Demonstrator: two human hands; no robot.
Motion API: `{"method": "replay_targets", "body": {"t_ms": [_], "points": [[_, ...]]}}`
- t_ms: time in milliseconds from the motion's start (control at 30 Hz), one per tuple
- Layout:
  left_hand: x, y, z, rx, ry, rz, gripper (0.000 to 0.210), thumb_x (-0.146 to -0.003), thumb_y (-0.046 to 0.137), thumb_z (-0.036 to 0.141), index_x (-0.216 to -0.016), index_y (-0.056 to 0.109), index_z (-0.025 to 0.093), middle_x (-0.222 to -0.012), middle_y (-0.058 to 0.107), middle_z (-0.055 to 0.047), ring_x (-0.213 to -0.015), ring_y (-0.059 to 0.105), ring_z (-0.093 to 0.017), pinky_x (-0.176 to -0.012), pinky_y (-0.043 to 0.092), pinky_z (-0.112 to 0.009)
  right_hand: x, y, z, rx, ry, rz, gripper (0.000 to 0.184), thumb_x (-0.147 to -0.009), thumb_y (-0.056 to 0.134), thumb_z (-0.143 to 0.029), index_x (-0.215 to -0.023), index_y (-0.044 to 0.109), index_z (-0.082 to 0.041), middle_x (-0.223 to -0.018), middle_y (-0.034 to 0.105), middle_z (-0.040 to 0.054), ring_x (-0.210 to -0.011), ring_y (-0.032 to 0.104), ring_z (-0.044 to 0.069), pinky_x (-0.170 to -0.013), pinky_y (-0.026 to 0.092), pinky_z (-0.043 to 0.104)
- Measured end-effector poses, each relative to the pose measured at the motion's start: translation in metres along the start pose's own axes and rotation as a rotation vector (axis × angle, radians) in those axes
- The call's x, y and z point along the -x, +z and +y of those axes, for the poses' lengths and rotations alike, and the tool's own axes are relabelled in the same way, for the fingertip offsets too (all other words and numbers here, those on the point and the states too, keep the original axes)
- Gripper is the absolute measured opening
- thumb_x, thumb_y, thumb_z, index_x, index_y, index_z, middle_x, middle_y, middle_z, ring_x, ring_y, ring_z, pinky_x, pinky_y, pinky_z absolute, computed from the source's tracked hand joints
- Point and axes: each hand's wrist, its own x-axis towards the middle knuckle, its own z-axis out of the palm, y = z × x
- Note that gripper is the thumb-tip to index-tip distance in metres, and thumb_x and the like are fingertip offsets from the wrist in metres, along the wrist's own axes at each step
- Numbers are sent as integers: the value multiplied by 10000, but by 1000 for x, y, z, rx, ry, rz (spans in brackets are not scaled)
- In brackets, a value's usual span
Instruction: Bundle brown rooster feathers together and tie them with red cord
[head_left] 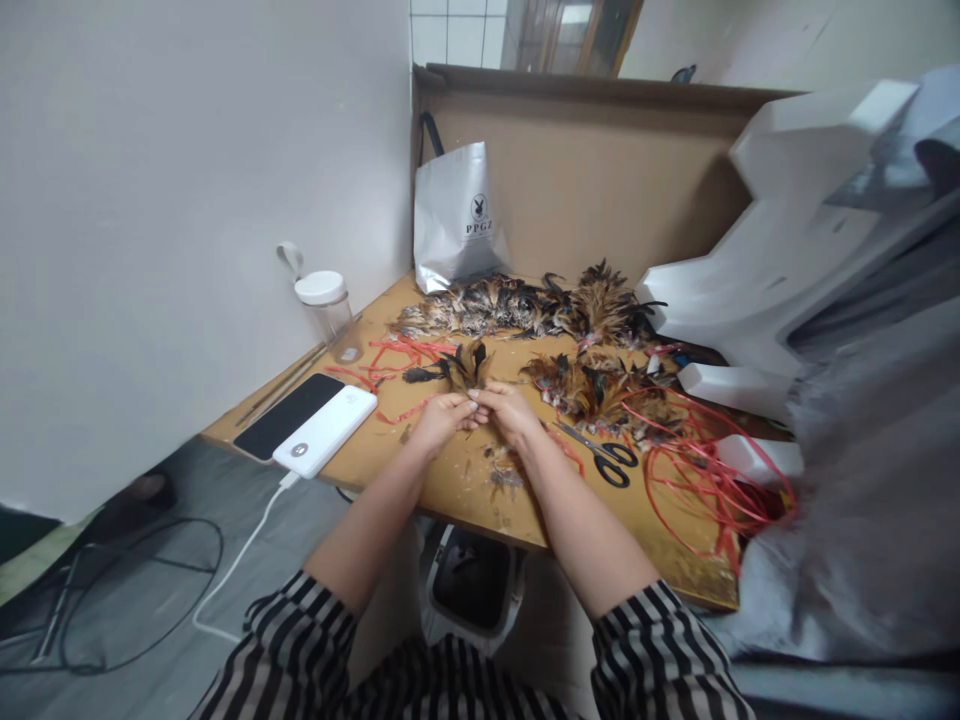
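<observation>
Both of my hands meet over the middle of the table, pinching the base of a small bunch of brown and black feathers [469, 368]. My left hand [448, 418] closes on it from the left, and my right hand [506, 408] from the right, fingertips touching. The feather tips point away from me. Loose feather scraps [504, 470] lie just below my hands. To the right is a pile of brown feathers [577, 385], with black-handled scissors [611, 460] in front of it. Red plastic strips [397, 355] lie to the left of the bunch.
Along the back lies a long heap of feathers [510, 305], before a silver bag [454, 215]. A phone [289, 415], a white power bank [326, 432] and a lidded jar [326, 300] sit left. Tangled red strips [697, 480] and white foam [795, 230] occupy the right. A bin [476, 580] stands below.
</observation>
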Motion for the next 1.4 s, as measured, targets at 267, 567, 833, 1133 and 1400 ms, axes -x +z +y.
{"method": "replay_targets", "body": {"t_ms": [267,567,833,1133,1400], "points": [[2,-2,0,92,-32,-30,195,-662,656,254,-720,636,70,-669,654,-92,-597,599,-115,-569,439,-202,0,-1,0,-18,28,-61,279,-581,693,-337,-528,496,-146,-425,470,-57,-383,419,62,-430,349,206],[-2,-10,3,388,-37,61,132,-721,600,163,-832,625,95,-835,671,-102,-763,629,-145,-700,472,-241,1,-6,-11,516,-269,70,384,-616,660,-284,-976,596,-168,-897,645,53,-775,591,151,-744,448,307],[-2,-11,1,401,-52,33,147,-732,584,154,-859,632,98,-905,665,-121,-869,615,-176,-826,444,-311,12,6,-16,1262,-571,29,414,-715,559,-217,-1126,509,-196,-1014,614,78,-928,543,200,-836,367,341],[-1,-10,-1,337,-42,-11,172,-701,628,196,-843,650,101,-928,659,-122,-908,598,-190,-880,409,-348,11,1,-10,1276,-493,176,318,-730,542,-307,-1037,571,-230,-845,646,30,-783,571,168,-723,403,274],[0,-8,0,340,-35,20,170,-707,624,199,-838,643,91,-930,657,-132,-885,607,-184,-835,436,-315,3,-9,-10,976,-377,99,362,-654,610,-321,-994,608,-199,-846,657,39,-737,585,161,-702,436,283]]}}
